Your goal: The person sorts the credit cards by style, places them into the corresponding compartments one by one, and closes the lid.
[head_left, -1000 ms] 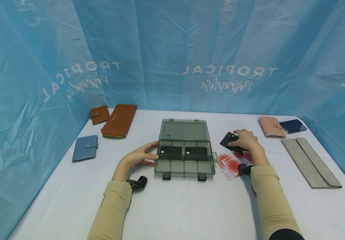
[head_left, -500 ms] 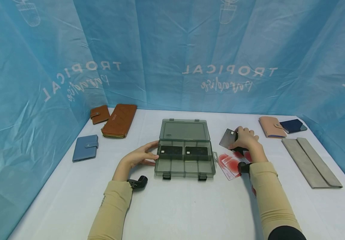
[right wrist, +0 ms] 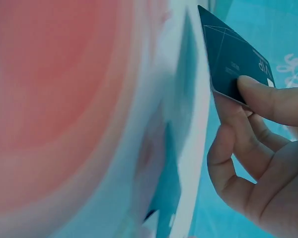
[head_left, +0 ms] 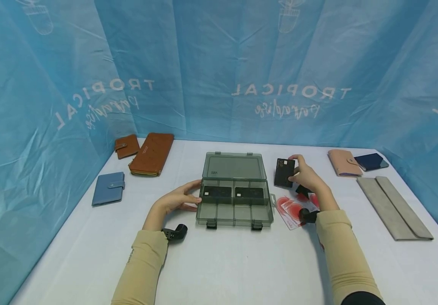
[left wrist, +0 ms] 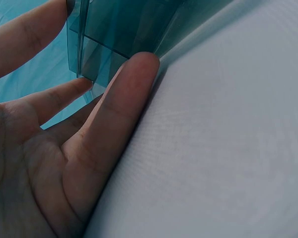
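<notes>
a person is sitting at a white table (head_left: 222,262) in the lower half of the head view, with both sleeves reaching in from the bottom edge. one smoky clear plastic box (head_left: 235,203) is lying open at the centre of the frame, its lid standing tilted back. two black cards (head_left: 216,192) are lying side by side in the box's back compartments, one left and one right.

the left hand (head_left: 177,199) is resting against the left wall of the box, fingers nearly straight and spread loosely, holding nothing; the left wrist view is showing the fingertips touching the box corner. the right hand (head_left: 307,178) is pinching one black card (head_left: 284,172) between thumb and fingers, just right of the box lid, with the card raised off the table and standing nearly upright. the right wrist view is showing that same card (right wrist: 233,64) at the upper right of its frame, with the thumb pressing its face.

a small pile of red and white cards (head_left: 293,209) is lying just right of the box, below the right hand; how many there are i cannot tell.

six wallets are lying around the edges: two brown ones (head_left: 151,153) and one blue one (head_left: 108,188) at the left, one pink one (head_left: 340,162), one dark navy one (head_left: 371,161) and one long grey one (head_left: 394,207) at the right.
</notes>
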Tool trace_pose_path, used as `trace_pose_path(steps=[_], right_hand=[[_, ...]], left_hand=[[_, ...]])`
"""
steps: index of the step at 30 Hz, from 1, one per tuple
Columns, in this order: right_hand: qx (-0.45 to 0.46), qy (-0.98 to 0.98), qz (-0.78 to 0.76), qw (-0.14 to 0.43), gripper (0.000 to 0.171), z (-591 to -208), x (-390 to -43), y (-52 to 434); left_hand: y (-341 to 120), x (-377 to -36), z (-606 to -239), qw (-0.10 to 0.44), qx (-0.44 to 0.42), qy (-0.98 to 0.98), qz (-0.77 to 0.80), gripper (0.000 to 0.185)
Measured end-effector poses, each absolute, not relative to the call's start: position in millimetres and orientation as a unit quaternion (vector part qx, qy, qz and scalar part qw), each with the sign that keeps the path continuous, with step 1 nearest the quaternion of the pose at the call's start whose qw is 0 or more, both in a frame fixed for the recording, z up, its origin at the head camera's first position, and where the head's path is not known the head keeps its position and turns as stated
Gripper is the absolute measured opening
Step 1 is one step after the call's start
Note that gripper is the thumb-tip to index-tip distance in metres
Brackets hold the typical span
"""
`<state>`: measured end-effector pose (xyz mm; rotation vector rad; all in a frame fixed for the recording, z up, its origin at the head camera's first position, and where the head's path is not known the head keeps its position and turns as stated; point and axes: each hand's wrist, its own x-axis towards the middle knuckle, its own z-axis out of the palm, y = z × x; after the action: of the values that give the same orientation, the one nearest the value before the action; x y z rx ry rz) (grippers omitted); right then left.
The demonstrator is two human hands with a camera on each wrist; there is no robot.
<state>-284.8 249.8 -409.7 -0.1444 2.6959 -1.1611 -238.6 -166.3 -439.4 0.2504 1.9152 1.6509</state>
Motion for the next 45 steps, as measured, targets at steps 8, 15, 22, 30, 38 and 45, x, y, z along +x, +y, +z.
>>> trace_pose_path(steps=[8,15,22,30,38,45], right_hand=[[-0.079,0.893,-0.437,0.077,0.065,-385,-280,229],[-0.160,0.876,-0.446,0.083,0.027,-363,-272,193],[-0.205,0.892,-0.390,0.103,0.022,-360,-270,150],[-0.235,0.901,-0.329,0.158,0.024,-358,-272,107],[-0.264,0.901,-0.284,0.195,0.012,-367,-270,81],[-0.243,0.913,-0.263,0.197,0.016,-370,-269,74]], left_hand=[[-166,-240,-440,0.298,0.090,0.720,0.620,0.080],[-167,-240,-441,0.298,0.091,0.720,0.621,0.080],[-166,-239,-439,0.298,0.091,0.720,0.620,0.080],[-166,-239,-439,0.300,0.087,0.720,0.619,0.079],[-166,-238,-438,0.297,0.089,0.722,0.619,0.079],[-165,-238,-437,0.297,0.092,0.723,0.617,0.079]])
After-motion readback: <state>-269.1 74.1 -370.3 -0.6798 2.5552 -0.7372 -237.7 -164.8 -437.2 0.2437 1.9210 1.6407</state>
